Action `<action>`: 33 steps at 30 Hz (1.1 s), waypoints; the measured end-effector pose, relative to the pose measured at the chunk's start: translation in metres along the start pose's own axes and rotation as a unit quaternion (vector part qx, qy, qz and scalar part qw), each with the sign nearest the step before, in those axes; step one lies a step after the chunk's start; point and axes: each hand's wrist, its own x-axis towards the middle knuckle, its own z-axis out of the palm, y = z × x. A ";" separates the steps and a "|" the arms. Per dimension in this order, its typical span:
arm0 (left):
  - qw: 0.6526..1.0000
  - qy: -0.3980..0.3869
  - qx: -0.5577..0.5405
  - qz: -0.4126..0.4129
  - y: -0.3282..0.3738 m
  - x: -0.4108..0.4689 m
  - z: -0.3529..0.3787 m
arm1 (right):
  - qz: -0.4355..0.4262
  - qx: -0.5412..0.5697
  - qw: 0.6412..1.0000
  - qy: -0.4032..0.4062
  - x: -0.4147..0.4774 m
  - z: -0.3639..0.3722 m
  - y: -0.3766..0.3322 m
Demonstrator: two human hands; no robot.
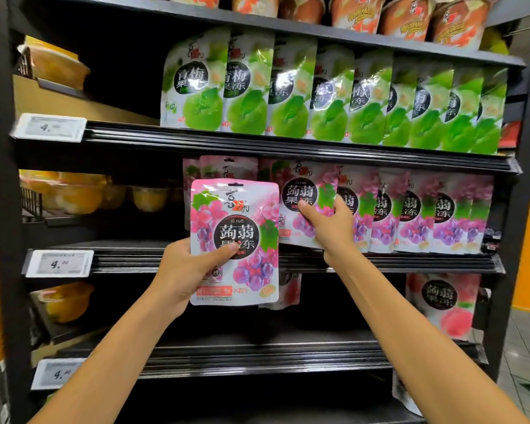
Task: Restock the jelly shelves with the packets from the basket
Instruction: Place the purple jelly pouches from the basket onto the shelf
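Gripping grape packet (pixel 227 209), left hand (pixel 182 270) thumb across front; right hand (pixel 332 229) pinching shelved packet (pixel 303 186).

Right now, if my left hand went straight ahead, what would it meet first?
Likely the standing grape jelly packets at the row's left end, behind the grape packet your left hand holds; depth is unclear.

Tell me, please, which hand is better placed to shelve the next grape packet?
Left: the left hand grips the grape packet before that row; the right hand holds a shelved packet.
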 end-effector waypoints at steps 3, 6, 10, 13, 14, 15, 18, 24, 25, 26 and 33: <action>1.000 0.001 0.000 -0.005 -0.003 0.000 0.001 | -0.011 -0.029 0.999 -0.008 -0.003 0.001 0.005; 1.000 -0.003 -0.002 -0.011 -0.008 0.000 0.004 | -0.013 -0.039 0.999 -0.022 -0.007 -0.003 0.010; 1.000 -0.007 -0.003 -0.020 -0.013 -0.001 0.008 | -0.021 -0.071 0.996 -0.040 -0.010 -0.012 0.012; 1.000 -0.009 -0.011 -0.027 -0.016 -0.001 0.011 | -0.048 -0.118 0.991 -0.043 -0.016 -0.019 0.016; 0.999 -0.010 -0.012 -0.028 -0.017 -0.002 0.011 | -0.061 -0.135 0.988 -0.037 -0.019 -0.022 0.018; 0.999 -0.012 -0.014 -0.029 -0.018 -0.002 0.012 | -0.075 -0.158 0.984 -0.027 -0.021 -0.023 0.019; 0.999 -0.013 -0.022 -0.030 -0.020 -0.003 0.013 | -0.104 -0.255 0.961 0.030 -0.024 -0.026 0.020; 0.999 -0.015 -0.017 -0.034 -0.020 -0.004 0.012 | -0.094 -0.347 0.928 0.095 -0.023 -0.026 0.017; 0.999 -0.015 -0.014 -0.033 -0.019 -0.004 0.012 | -0.090 -0.356 0.925 0.100 -0.023 -0.025 0.017; 0.999 -0.014 -0.012 -0.032 -0.019 -0.004 0.012 | -0.088 -0.362 0.922 0.106 -0.023 -0.025 0.017; 0.999 -0.002 -0.015 -0.029 -0.014 -0.002 0.013 | -0.109 -0.343 0.925 0.119 -0.033 -0.027 0.018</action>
